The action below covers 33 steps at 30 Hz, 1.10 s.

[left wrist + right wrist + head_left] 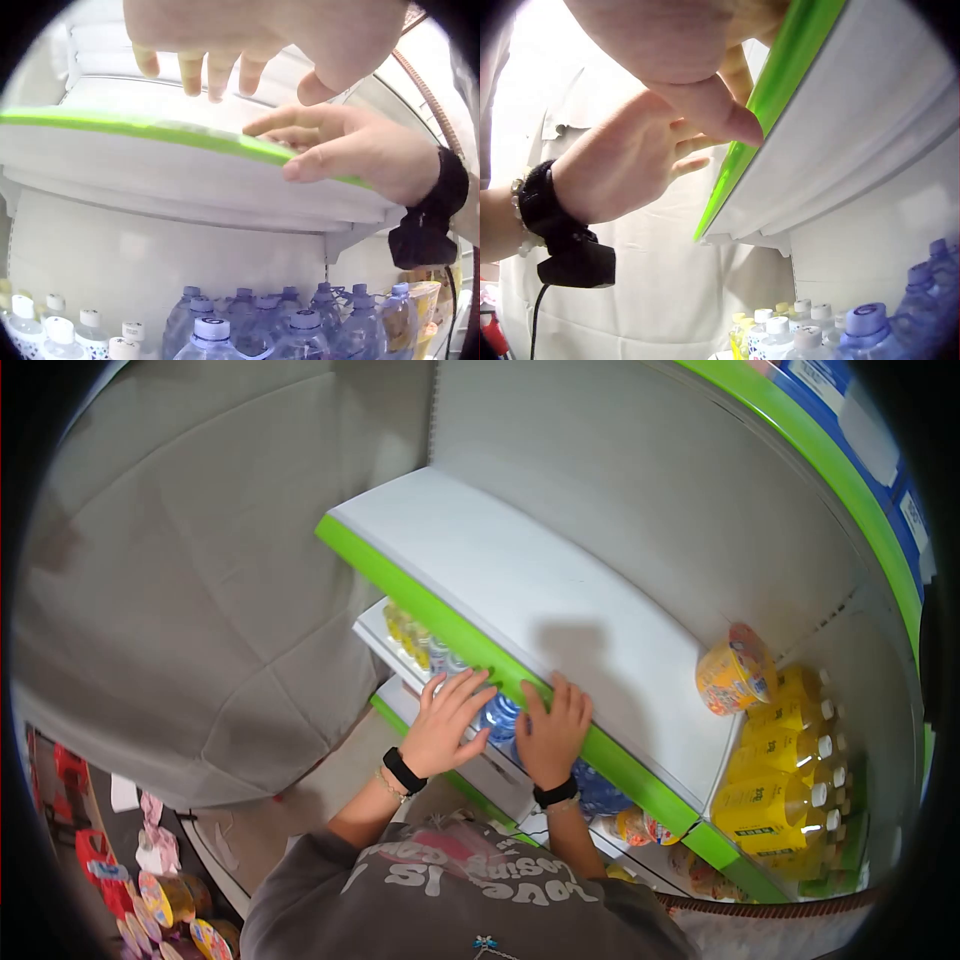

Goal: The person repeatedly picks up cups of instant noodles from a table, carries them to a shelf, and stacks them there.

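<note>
A white shelf [520,595] with a green front edge [385,572] stands before me in the head view. My left hand [448,722] has its fingers spread by the front of that edge, holding nothing; in the left wrist view its fingers hang loosely above the shelf. Further right, my right hand [553,740] grips the edge, fingers over the top and thumb against the green front, as the right wrist view also shows. Whether the left fingertips touch the edge, I cannot tell.
Below are blue-capped bottles [212,330], white-capped bottles [90,334] and more goods. A yellow tub [735,675] stands at the shelf's right end, beside yellow bottles [765,810]. Grey cloth [200,560] hangs at left; tubs and red items lie lower left.
</note>
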Motion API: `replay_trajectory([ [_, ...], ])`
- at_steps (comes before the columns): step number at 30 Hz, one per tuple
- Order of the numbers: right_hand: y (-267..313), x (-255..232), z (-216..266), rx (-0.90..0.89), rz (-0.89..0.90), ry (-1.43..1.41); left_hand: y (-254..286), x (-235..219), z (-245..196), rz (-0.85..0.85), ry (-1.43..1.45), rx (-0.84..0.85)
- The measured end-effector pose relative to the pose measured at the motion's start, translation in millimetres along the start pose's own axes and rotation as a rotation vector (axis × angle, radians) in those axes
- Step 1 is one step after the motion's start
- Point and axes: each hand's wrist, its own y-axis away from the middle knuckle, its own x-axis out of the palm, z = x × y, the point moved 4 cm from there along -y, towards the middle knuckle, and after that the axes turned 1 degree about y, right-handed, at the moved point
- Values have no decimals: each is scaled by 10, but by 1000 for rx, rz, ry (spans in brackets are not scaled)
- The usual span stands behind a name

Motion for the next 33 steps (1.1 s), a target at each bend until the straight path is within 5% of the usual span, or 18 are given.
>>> replay_trajectory([
  [9, 148, -232, 203, -67, -52, 141, 1392, -755, -82, 54, -99, -181],
  [20, 308, -299, 304, -166, -112, 281, 3210, -1288, -247, -103, -188, -597],
  [33, 355, -264, 115, -157, -125, 441, 4308, -1723, -754, -275, -163, -744],
])
